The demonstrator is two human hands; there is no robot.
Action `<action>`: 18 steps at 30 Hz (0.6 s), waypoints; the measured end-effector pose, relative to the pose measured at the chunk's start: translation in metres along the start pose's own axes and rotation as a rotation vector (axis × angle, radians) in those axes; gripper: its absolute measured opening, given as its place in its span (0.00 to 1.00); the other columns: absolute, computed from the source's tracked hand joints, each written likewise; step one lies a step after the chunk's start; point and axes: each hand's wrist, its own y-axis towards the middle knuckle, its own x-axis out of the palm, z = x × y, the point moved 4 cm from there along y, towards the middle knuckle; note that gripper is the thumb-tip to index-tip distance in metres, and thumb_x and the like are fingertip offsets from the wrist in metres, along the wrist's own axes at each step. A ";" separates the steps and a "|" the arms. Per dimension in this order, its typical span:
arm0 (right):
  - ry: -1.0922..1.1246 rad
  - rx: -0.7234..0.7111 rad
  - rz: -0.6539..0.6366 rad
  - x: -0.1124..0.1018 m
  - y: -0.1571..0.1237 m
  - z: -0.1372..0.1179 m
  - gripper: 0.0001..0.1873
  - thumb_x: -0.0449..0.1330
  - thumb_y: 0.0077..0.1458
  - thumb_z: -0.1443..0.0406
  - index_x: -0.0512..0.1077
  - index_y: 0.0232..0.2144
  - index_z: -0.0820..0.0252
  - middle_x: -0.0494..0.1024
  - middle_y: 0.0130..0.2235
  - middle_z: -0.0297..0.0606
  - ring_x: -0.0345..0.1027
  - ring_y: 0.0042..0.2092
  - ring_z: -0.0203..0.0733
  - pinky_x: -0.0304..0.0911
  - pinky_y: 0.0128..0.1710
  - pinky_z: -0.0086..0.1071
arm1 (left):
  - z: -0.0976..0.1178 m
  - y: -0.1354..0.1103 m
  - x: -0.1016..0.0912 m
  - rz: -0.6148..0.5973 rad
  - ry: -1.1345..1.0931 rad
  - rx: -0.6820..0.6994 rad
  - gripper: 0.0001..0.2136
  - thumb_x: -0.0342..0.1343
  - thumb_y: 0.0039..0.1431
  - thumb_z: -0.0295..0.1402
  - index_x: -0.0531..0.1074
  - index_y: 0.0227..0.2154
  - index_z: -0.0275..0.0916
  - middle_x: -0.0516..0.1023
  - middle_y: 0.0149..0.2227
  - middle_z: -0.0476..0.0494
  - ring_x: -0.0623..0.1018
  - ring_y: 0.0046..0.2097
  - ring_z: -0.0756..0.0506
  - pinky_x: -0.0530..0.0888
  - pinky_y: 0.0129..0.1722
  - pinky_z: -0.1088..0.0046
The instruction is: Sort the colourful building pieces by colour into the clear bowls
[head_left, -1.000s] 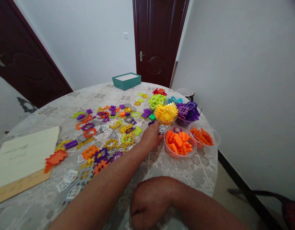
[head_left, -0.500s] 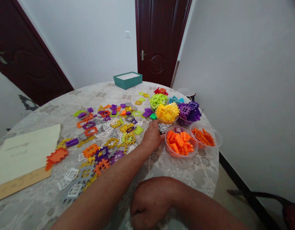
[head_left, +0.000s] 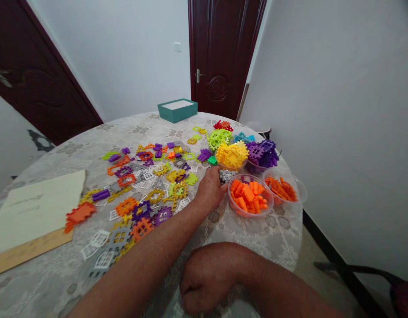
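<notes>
My left hand reaches across the round table. Its fingers curl down onto a small heap of grey-white plastic pieces, and what they hold is hidden. That heap lies between a clear bowl of orange pieces and a bowl of yellow pieces. My right hand rests near the table's front edge, closed in a fist with nothing showing in it. Loose interlocking tiles in purple, orange, yellow, green and white are spread to the left of my left hand.
Further bowls hold purple pieces, thin orange pieces and green pieces. A teal box stands at the table's far edge. A pale board lies at the left. Behind the table is a dark door.
My left hand has drawn back a little from the yellow bowl towards the grey-white pieces. The right fist has stayed put. The view shifted slightly.
</notes>
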 end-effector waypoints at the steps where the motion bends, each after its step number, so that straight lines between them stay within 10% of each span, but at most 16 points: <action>1: 0.003 0.000 -0.004 0.000 0.000 0.000 0.13 0.57 0.61 0.65 0.62 0.24 0.56 0.62 0.23 0.26 0.60 0.28 0.35 0.56 0.32 0.29 | 0.000 0.001 0.001 0.001 -0.002 0.000 0.22 0.68 0.58 0.32 0.67 0.52 0.39 0.75 0.51 0.37 0.76 0.54 0.38 0.74 0.54 0.58; 12: 0.060 -0.018 0.030 0.000 0.001 0.006 0.12 0.59 0.61 0.67 0.67 0.24 0.58 0.66 0.24 0.26 0.62 0.28 0.34 0.58 0.32 0.28 | -0.011 -0.006 -0.002 0.037 -0.017 0.064 0.32 0.70 0.54 0.30 0.65 0.60 0.40 0.75 0.55 0.33 0.77 0.56 0.37 0.75 0.57 0.54; 18: 0.265 0.095 -0.059 0.004 0.000 0.014 0.11 0.58 0.62 0.64 0.74 0.27 0.60 0.76 0.26 0.28 0.70 0.26 0.33 0.64 0.30 0.26 | -0.025 -0.049 -0.059 0.187 0.130 0.222 0.18 0.59 0.64 0.30 0.68 0.56 0.41 0.76 0.54 0.35 0.77 0.57 0.38 0.76 0.57 0.54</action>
